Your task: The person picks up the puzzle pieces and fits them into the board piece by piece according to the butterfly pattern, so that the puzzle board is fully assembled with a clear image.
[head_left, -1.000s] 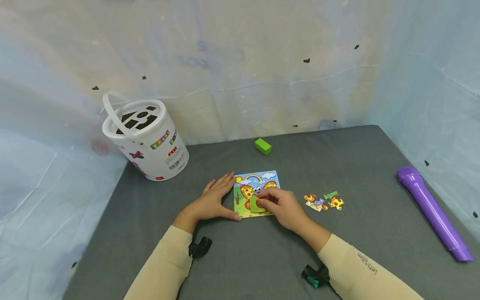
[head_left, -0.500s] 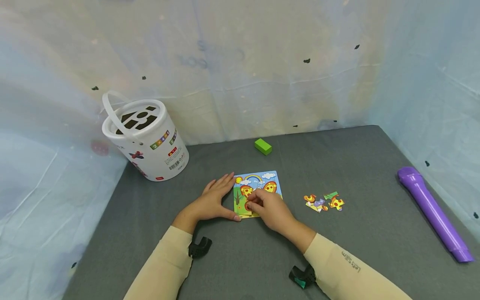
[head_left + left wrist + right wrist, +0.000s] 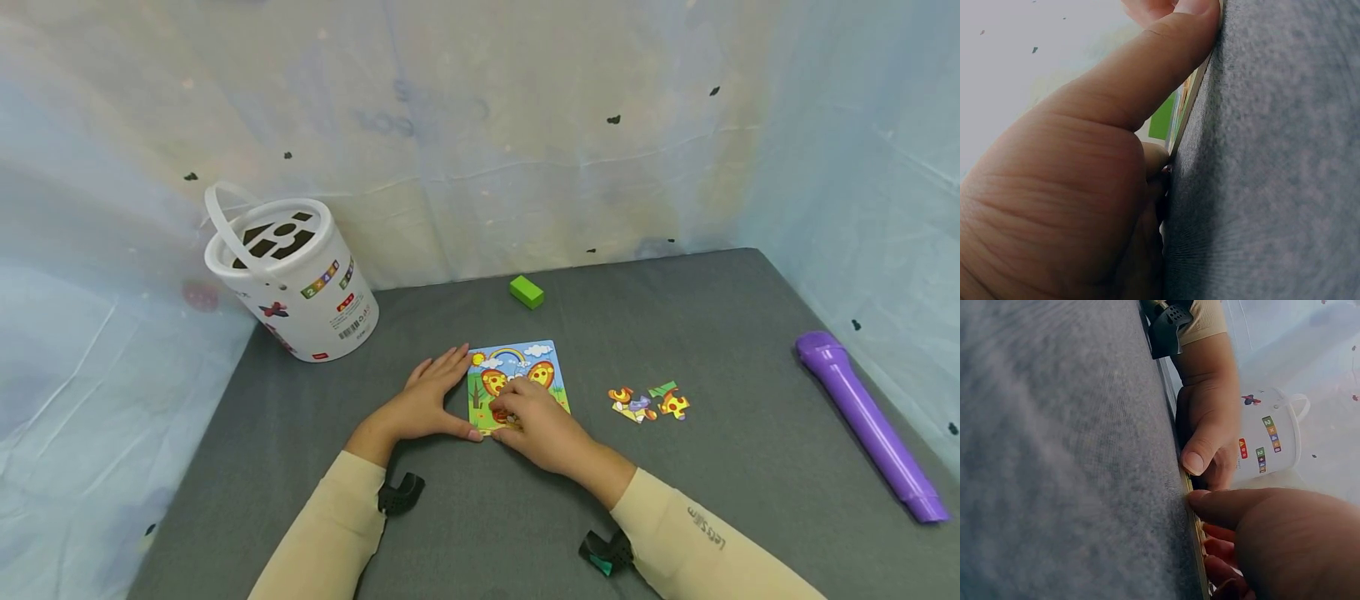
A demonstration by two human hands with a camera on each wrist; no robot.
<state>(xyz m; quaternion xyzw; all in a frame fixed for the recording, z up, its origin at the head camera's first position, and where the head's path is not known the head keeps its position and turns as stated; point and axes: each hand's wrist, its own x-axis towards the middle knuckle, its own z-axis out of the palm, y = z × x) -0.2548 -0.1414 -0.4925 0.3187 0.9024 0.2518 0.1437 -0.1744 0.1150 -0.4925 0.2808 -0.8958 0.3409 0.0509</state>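
The board (image 3: 517,360) lies flat on the desk (image 3: 720,333), between my two hands. My left hand (image 3: 435,406) is spread out and relaxed along the board's left side, fingertips at its far left corner and thumb at its near left corner. My right hand (image 3: 542,423) comes over the board's near part, fingers bent down on the picture and thumb against the near edge. My own knuckles hide whether I pinch a piece there, so I can't tell.

From its thin, pale edge I take the board for wood or stiff card: light enough to skid when pushed, rigid enough not to bend. The printed face looks smooth and perhaps a bit slick, so I'd trust the edges and corners for holding it, not the middle.

The loose pieces (image 3: 673,406) sit to the right of the board, some close against each other. They look light and stiff too, with narrow knobs that I'd guess could chip or fray if forced. I'd take each by two opposite sides of its widest part, fingertip and thumb, and press it with a flat fingertip.
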